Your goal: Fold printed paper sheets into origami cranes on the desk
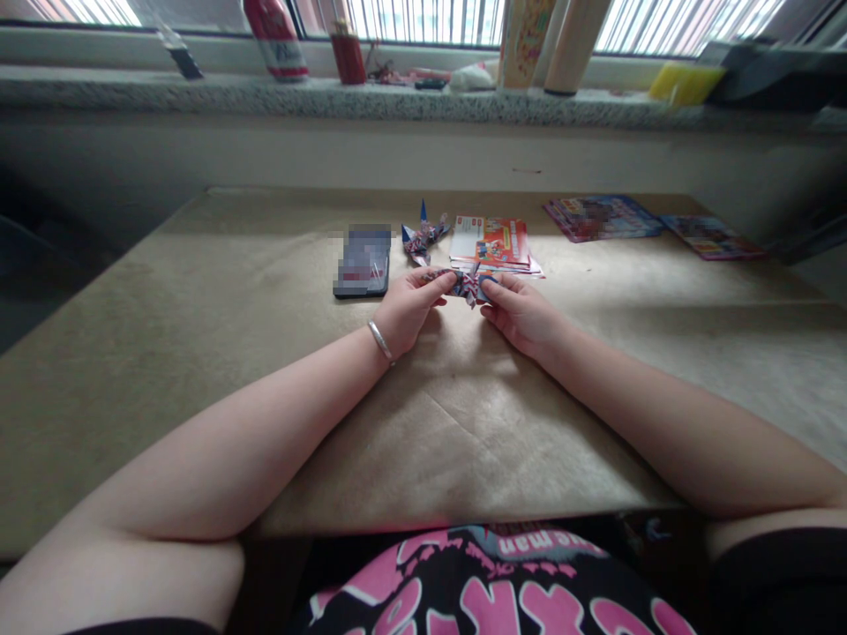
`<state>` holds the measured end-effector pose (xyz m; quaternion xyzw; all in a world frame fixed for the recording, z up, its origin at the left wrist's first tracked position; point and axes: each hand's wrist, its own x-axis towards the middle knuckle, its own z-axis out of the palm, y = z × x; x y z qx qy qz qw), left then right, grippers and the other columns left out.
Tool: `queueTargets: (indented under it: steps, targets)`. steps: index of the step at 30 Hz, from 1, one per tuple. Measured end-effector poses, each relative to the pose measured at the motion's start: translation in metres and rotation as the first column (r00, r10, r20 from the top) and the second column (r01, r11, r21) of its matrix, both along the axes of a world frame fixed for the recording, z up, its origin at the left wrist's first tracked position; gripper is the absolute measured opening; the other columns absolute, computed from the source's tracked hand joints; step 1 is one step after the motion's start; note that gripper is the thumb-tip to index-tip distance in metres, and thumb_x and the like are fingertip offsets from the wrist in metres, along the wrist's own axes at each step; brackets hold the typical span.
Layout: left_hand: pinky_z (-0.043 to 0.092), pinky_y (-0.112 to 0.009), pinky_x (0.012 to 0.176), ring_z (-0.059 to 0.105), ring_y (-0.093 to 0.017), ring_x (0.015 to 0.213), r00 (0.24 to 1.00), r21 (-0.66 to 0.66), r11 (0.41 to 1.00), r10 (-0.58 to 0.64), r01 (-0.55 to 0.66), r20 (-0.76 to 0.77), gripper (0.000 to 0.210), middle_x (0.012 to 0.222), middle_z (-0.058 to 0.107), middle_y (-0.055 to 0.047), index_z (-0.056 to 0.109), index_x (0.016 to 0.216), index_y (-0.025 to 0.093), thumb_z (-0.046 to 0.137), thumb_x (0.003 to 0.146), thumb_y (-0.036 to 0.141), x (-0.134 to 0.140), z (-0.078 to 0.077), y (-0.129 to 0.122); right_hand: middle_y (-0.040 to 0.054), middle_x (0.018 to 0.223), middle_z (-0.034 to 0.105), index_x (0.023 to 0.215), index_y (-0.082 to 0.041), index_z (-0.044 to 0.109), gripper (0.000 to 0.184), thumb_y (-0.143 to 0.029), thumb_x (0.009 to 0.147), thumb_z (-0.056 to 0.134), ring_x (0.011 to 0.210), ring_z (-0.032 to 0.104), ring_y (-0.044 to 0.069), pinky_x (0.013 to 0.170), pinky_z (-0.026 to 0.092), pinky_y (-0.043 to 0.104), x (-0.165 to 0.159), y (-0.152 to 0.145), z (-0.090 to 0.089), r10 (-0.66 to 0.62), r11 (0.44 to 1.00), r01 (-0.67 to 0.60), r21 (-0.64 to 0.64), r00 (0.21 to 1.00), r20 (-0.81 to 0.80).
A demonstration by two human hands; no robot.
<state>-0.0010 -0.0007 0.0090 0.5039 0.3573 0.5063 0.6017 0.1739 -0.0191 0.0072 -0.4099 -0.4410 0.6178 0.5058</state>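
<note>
Between my two hands is a small folded paper figure [470, 286], patterned in red, white and blue. My left hand [414, 304], with a silver bangle at the wrist, pinches its left side between thumb and fingers. On the other side, my right hand [520, 309] grips the figure's right end, thumb on top. Just beyond my left hand stands a folded paper crane [423, 238] in similar colours, with a pointed blue tip upward. A stack of printed paper sheets [496, 242], orange and white, lies right behind the held figure.
A phone [363, 260] lies on the table [231, 300] left of the crane. Printed cards [602, 217] and another pile [711, 236] rest at the back right. On the stone windowsill [410, 106] are a red-labelled bottle [276, 40], a red container [348, 57] and a yellow item [685, 82].
</note>
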Motion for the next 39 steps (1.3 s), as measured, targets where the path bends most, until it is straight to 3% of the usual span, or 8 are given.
queueTargets:
  steps: [10, 27, 34, 39]
  targets:
    - [0.042, -0.019, 0.062, 0.058, -0.009, 0.070, 0.999, -0.024, 1.000, -0.009, 0.010, 0.036, 0.031, 0.079, 0.069, 0.000, 0.072, 0.079, 0.016, 0.084, 0.064, 0.040, -0.0002, 0.0022, 0.0006, -0.0046, 0.081, 0.065, 0.077, -0.024, 0.063, 0.035, -0.043, 0.059, 0.086, 0.072, 0.056, 0.010, 0.064, 0.044, 0.023, 0.0038, 0.0048, -0.0027, 0.036, 0.999, -0.036, 0.003, 0.995, -0.093]
    - [0.043, -0.020, 0.063, 0.058, -0.010, 0.071, 1.000, -0.004, 1.000, -0.004, 0.004, 0.008, 0.026, 0.079, 0.069, -0.001, 0.072, 0.079, 0.016, 0.081, 0.068, 0.038, 0.0003, -0.0005, 0.0022, -0.0021, 0.083, 0.068, 0.072, -0.025, 0.060, 0.032, -0.042, 0.060, 0.084, 0.085, 0.062, 0.016, 0.080, 0.051, 0.031, 0.0027, 0.0046, -0.0004, 0.049, 0.998, -0.046, 0.040, 0.997, -0.061]
    - [0.045, -0.020, 0.066, 0.058, -0.009, 0.070, 0.992, -0.050, 0.996, -0.070, 0.075, 0.104, 0.031, 0.079, 0.069, -0.001, 0.071, 0.077, 0.015, 0.086, 0.062, 0.038, -0.0013, -0.0007, 0.0058, -0.0018, 0.094, 0.073, 0.084, -0.026, 0.070, 0.036, -0.047, 0.059, 0.086, 0.093, 0.063, 0.016, 0.082, 0.050, 0.029, 0.0013, 0.0016, 0.0015, 0.059, 0.998, -0.058, 0.020, 0.994, -0.088]
    - [0.045, -0.020, 0.066, 0.058, -0.008, 0.071, 0.987, -0.082, 0.989, -0.117, 0.127, 0.108, 0.028, 0.081, 0.067, -0.001, 0.069, 0.080, 0.015, 0.084, 0.066, 0.035, -0.0035, 0.0036, 0.0040, 0.0001, 0.093, 0.073, 0.086, -0.024, 0.072, 0.038, -0.049, 0.060, 0.085, 0.086, 0.063, 0.015, 0.074, 0.051, 0.027, 0.0040, 0.0020, 0.0018, 0.089, 0.996, -0.091, -0.018, 0.994, -0.067]
